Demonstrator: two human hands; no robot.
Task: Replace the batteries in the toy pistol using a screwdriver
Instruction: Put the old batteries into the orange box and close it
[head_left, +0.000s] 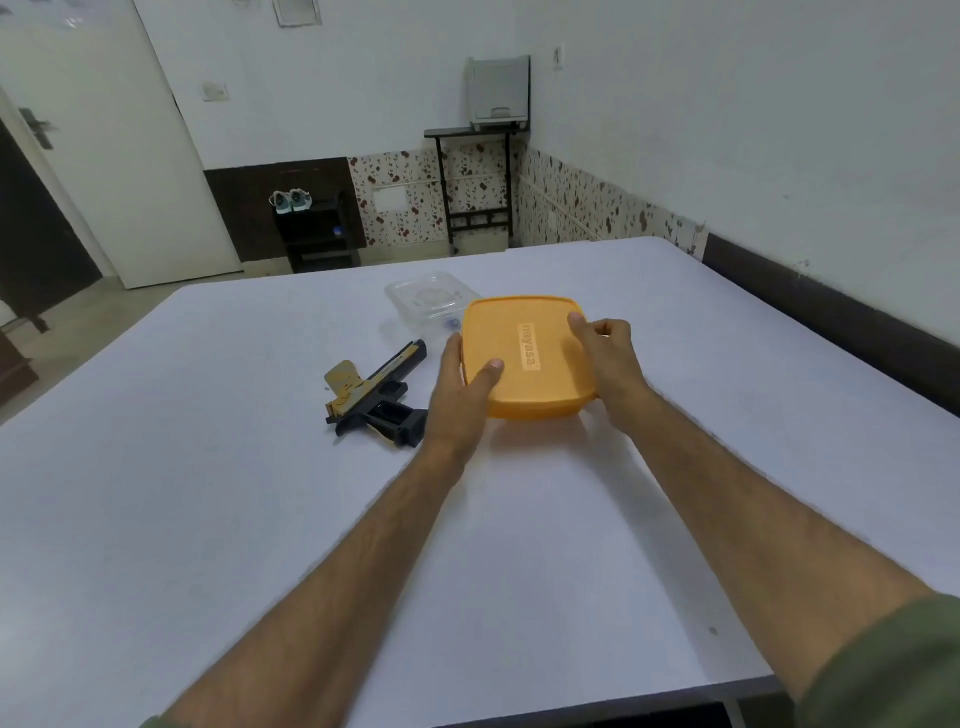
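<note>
While both forearms are stretched out over the white table (727, 364), an orange container (527, 356) with a raised label on its lid is gripped between the two hands and serves as the landmark for everything else. Left of the orange container, and just beside the left wrist, the toy pistol (374, 387) is laid flat on the table, its black grip pointed toward the person and its gold-coloured upper part turned away to the left. The left hand (460, 392) is pressed against the container's left edge, the thumb laid over the lid and the fingers wrapped around the side. Behind the container, at its far left corner, a clear plastic tub (423, 301) is set on the table, with a small blue item seen at its near edge, too small to be identified. The right hand (605, 358) is closed on the container's right edge, the fingers curled over the far right corner of the lid.
</note>
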